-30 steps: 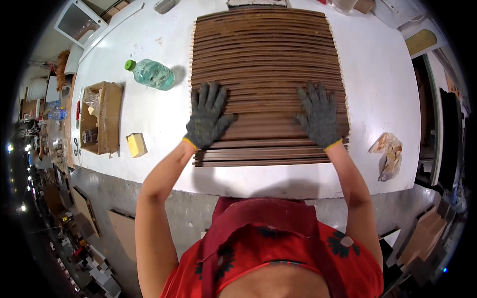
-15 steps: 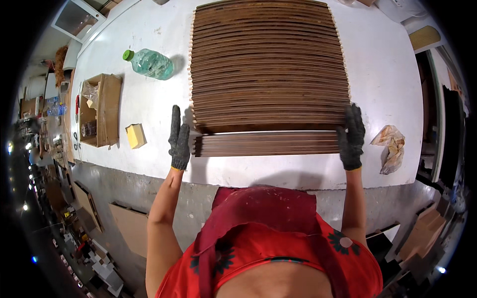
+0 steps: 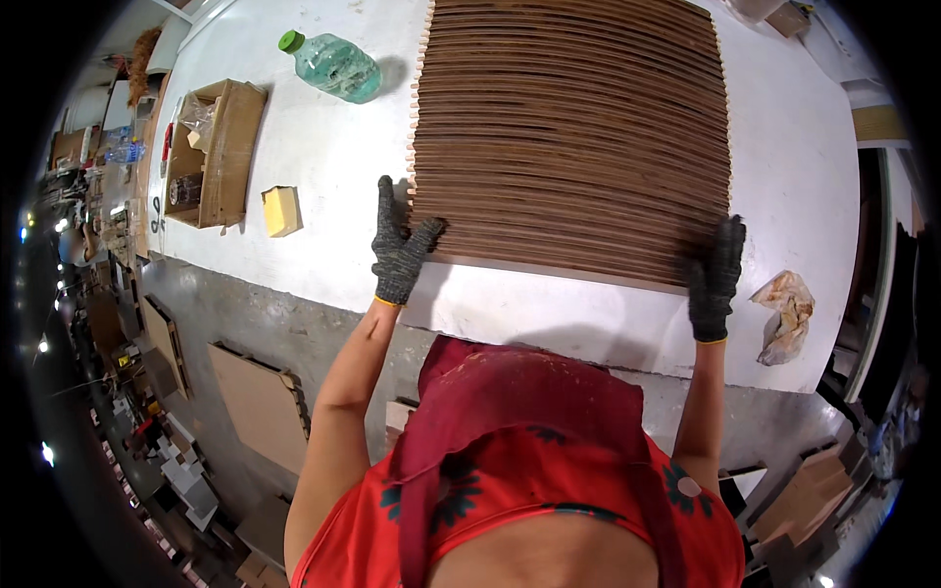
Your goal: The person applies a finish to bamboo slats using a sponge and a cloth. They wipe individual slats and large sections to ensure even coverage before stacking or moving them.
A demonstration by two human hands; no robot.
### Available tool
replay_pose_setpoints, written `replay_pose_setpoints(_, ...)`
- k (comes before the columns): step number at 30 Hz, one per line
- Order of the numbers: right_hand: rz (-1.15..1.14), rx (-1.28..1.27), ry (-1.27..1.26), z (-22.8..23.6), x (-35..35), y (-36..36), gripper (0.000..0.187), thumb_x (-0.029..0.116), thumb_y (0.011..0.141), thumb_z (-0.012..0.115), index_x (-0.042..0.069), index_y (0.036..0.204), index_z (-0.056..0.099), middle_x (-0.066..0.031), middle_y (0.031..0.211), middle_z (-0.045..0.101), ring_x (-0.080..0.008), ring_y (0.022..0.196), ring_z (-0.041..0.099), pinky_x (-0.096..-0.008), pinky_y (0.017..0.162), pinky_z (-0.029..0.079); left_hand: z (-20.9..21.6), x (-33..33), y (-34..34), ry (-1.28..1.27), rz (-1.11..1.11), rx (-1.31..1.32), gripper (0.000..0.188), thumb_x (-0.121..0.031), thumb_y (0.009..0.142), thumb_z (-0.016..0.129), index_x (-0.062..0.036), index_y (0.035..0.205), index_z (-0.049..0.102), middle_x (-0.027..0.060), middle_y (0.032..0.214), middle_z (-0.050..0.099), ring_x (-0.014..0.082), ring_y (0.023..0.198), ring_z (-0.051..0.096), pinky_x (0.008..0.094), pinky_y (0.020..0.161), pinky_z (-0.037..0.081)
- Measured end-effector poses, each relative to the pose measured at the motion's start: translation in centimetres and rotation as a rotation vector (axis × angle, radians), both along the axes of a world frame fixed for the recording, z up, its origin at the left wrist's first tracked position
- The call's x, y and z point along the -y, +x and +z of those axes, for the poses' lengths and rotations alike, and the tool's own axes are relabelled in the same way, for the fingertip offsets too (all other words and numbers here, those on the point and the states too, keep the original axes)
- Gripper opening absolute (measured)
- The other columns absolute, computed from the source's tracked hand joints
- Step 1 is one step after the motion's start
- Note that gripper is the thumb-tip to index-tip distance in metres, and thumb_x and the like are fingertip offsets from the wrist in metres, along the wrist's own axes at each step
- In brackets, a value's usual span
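Dark brown wooden strips (image 3: 569,147) lie side by side in a wide block on the white table, with small pale pegs along both its side edges. My left hand (image 3: 400,253), in a dark knitted glove, is at the block's near left corner. Its fingers are spread, and the thumb reaches over to the nearest strips. At the near right corner is my right hand (image 3: 716,279), gloved alike, with its fingers stretched out along the strip ends. Some blur on the right fingers hides whether they touch the wood.
On the white table (image 3: 343,211), a green-capped bottle (image 3: 336,67), an open cardboard box (image 3: 235,152) and a yellow block (image 3: 281,212) sit to the left. A crumpled stained wrapper (image 3: 784,316) lies right of my right hand. Flat boards (image 3: 257,402) rest on the floor below.
The separate near bundle of strips has moved away from me against the larger block, closing the gap. Both hands moved with it, and my left thumb spread inward. The view shifted too.
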State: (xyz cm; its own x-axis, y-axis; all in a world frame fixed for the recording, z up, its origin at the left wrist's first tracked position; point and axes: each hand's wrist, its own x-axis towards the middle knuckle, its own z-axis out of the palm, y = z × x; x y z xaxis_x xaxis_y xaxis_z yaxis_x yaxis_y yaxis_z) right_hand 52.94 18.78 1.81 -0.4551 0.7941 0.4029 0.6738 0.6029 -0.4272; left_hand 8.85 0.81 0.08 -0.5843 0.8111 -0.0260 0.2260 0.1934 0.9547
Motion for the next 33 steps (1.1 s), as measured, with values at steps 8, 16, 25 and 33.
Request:
replay_pose_setpoints(8,-0.021,-0.247,-0.317,-1.4,-4.3,3.3,0.05,0.021,0.106,0.03,0.002,0.152,0.028,-0.0098,0.16,0.025,-0.0222,0.147,0.025,-0.0355,0.12,0.019,1.8,-2.5,-1.9,0.005,-0.25,-0.072,0.055,-0.031,0.106,0.031,-0.0099,0.156,0.021,0.0082,0.159,0.028,0.0233,0.141,0.035,0.0369,0.116,0.028)
replay_pose_setpoints(16,0.035,-0.257,-0.417,-0.6,-5.0,2.1,0.05,0.022,0.106,0.029,0.0,0.151,0.029,-0.0116,0.159,0.027,-0.0245,0.147,0.023,-0.0365,0.12,0.018,0.2,-2.7,-2.0,0.017,-0.21,-0.037,0.051,-0.019,0.105,0.03,-0.0101,0.155,0.023,0.0075,0.157,0.032,0.0223,0.137,0.039,0.0348,0.115,0.031)
replay_pose_setpoints(25,0.051,-0.312,-0.508,-0.8,-6.4,2.2,0.05,0.022,0.107,0.03,-0.001,0.15,0.03,-0.0129,0.158,0.028,-0.0266,0.148,0.022,-0.0373,0.12,0.017,0.7,-3.9,-3.5,0.206,-0.183,0.214,0.066,-0.04,0.103,0.044,-0.0041,0.154,0.022,0.0128,0.158,0.027,0.0244,0.145,0.028,0.0373,0.118,0.022)
replay_pose_setpoints(33,0.045,-0.59,-0.746,-1.4,-9.9,3.5,0.056,0.033,0.106,0.034,0.004,0.154,0.023,-0.0062,0.156,0.034,-0.0169,0.142,0.032,-0.0317,0.114,0.026,-1.1,-3.4,-5.8,0.155,-0.129,0.16,0.054,-0.027,0.106,0.039,-0.0042,0.153,0.026,0.011,0.157,0.031,0.0231,0.142,0.033,0.0377,0.119,0.025)
